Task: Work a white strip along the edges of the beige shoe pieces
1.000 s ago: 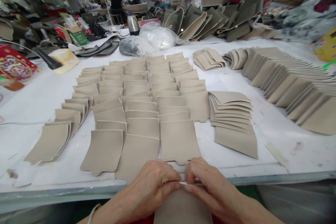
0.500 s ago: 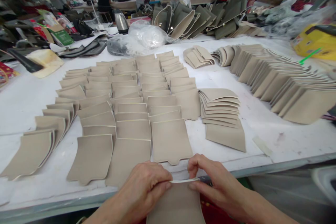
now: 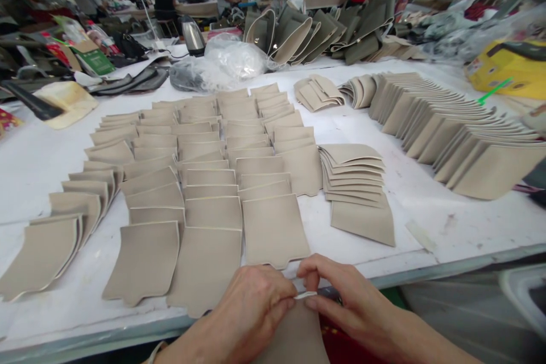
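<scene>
Just past the table's front edge, a taupe leather-like panel hangs between my hands, its pale upper edge towards the table. My left hand is closed, thumb and fingers pinching that edge from the left. At the edge's right end, my right hand pinches with the thumb in front and the fingers curled behind. Part of the edge is hidden by my fingers. On the white table just beyond lies a like panel with a small tab, at the front of overlapping rows of such panels.
A fanned stack of panels lies right of the rows, and a long leaning row of panels stands farther right. Behind are a clear plastic bag, a kettle and dark green bag parts. Several people work in the background.
My left hand has slid right along the panel's edge, closer to my right hand. The view has shifted slightly; the panels on the table have stayed in place.
</scene>
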Available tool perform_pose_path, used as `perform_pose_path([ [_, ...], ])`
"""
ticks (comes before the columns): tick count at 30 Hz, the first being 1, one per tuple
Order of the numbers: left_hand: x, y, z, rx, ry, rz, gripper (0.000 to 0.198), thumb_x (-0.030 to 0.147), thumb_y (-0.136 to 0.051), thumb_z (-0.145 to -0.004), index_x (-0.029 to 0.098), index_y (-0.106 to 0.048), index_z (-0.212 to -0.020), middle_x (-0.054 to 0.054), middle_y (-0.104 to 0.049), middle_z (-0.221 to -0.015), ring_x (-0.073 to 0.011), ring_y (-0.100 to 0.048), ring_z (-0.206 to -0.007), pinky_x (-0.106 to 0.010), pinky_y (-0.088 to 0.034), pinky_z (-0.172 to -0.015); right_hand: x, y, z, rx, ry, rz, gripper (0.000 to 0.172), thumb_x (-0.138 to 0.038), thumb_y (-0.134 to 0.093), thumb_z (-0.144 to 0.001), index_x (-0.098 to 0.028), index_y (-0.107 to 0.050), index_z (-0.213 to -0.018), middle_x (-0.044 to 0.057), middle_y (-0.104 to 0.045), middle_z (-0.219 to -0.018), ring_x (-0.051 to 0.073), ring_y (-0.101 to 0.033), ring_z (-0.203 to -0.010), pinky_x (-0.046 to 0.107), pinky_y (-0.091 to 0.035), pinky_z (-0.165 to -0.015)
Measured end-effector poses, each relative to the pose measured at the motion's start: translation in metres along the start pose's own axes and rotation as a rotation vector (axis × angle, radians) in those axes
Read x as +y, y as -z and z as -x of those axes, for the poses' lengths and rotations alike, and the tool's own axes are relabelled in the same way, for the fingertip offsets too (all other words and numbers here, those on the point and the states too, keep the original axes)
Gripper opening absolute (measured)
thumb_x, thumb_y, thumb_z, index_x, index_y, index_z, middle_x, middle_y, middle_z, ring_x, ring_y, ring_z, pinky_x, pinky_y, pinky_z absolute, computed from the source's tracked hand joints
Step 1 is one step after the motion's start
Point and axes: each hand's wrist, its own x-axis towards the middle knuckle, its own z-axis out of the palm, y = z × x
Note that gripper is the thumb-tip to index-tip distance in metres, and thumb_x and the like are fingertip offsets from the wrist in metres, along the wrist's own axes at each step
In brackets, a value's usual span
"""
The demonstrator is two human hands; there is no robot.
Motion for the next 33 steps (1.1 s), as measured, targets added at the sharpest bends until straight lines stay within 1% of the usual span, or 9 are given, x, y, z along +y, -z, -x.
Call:
perform_pose_path([
  [3,0.001,0.002,0.000,-0.014,0.020,0.001,0.020,0.013,-0.055,-0.088,0.018,-0.061,-0.069,0.001,-0.065,-0.071,-0.0128,-0.059,-0.069,-0.022,-0.035,-0.064,0.000,0.000,-0.003,-0.034,0.042,0.034,0.018,-0.012,-0.060,-0.087,-0.022,-0.059,-0.102,0.002,-0.061,-0.100,0.019,-0.057,-0.096,0.029,-0.042,-0.086],
  [6,0.004,0.003,-0.002,-0.033,0.035,-0.036,0.020,0.013,-0.056,-0.087,0.017,-0.062,-0.068,0.000,-0.065,-0.069,-0.0133,-0.059,-0.067,-0.023,-0.034,-0.063,0.001,-0.004,-0.007,-0.023,0.075,0.098,0.009,-0.013,-0.061,-0.089,-0.021,-0.061,-0.085,0.000,-0.060,-0.087,0.017,-0.058,-0.086,0.027,-0.042,-0.078],
  [10,0.007,0.002,-0.004,-0.037,0.057,-0.034,0.020,0.012,-0.058,-0.086,0.017,-0.064,-0.068,0.000,-0.067,-0.070,-0.0136,-0.060,-0.069,-0.022,-0.035,-0.064,0.004,-0.008,-0.008,0.006,0.087,0.100,0.014,-0.016,-0.060,-0.090,-0.020,-0.058,-0.076,-0.001,-0.057,-0.078,0.016,-0.056,-0.075,0.025,-0.039,-0.068],
  [13,0.006,0.005,-0.002,-0.056,0.093,0.003,0.017,0.015,-0.058,-0.088,0.018,-0.068,-0.075,0.000,-0.069,-0.075,-0.0137,-0.061,-0.072,-0.021,-0.037,-0.067,0.009,-0.007,-0.007,0.012,0.135,0.086,0.024,-0.030,-0.057,-0.096,-0.019,-0.057,-0.074,0.000,-0.057,-0.076,0.017,-0.056,-0.074,0.026,-0.038,-0.067],
  [17,-0.003,0.019,0.010,-0.062,0.187,0.084,0.019,0.018,-0.055,-0.091,0.020,-0.070,-0.079,0.001,-0.069,-0.078,-0.0126,-0.062,-0.074,-0.018,-0.038,-0.067,0.018,-0.003,-0.004,0.027,0.113,0.020,0.032,-0.042,-0.056,-0.097,-0.019,-0.062,-0.075,0.001,-0.060,-0.076,0.016,-0.057,-0.072,0.025,-0.038,-0.066],
  [23,-0.014,0.030,0.024,-0.010,0.233,0.147,0.022,0.017,-0.051,-0.091,0.020,-0.071,-0.081,0.002,-0.070,-0.079,-0.0119,-0.061,-0.073,-0.017,-0.037,-0.067,0.026,0.002,-0.001,0.053,0.060,-0.024,0.032,-0.041,-0.057,-0.097,-0.020,-0.066,-0.075,0.000,-0.064,-0.073,0.016,-0.058,-0.069,0.025,-0.039,-0.064],
  [26,-0.011,0.031,0.021,0.033,0.233,0.162,0.022,0.015,-0.052,-0.089,0.020,-0.071,-0.080,0.002,-0.069,-0.077,-0.0109,-0.061,-0.072,-0.016,-0.037,-0.066,0.023,0.002,-0.003,0.074,0.097,0.040,0.031,-0.038,-0.052,-0.100,-0.021,-0.065,-0.078,0.001,-0.064,-0.077,0.018,-0.060,-0.075,0.026,-0.041,-0.067],
  [30,-0.003,0.029,0.015,0.037,0.225,0.141,0.019,0.014,-0.055,-0.087,0.020,-0.072,-0.080,0.003,-0.068,-0.074,-0.0100,-0.060,-0.070,-0.015,-0.037,-0.066,0.011,-0.006,-0.011,0.035,0.181,0.188,0.021,-0.032,-0.049,-0.100,-0.022,-0.065,-0.109,0.006,-0.067,-0.101,0.022,-0.061,-0.095,0.029,-0.045,-0.083],
  [33,0.000,0.025,0.011,0.036,0.201,0.103,0.020,0.014,-0.054,-0.088,0.020,-0.072,-0.079,0.002,-0.069,-0.075,-0.0107,-0.062,-0.071,-0.015,-0.037,-0.067,0.005,-0.015,-0.015,-0.042,0.118,0.315,0.026,-0.028,-0.042,-0.100,-0.020,-0.067,-0.100,0.007,-0.069,-0.095,0.024,-0.063,-0.089,0.032,-0.045,-0.081],
])
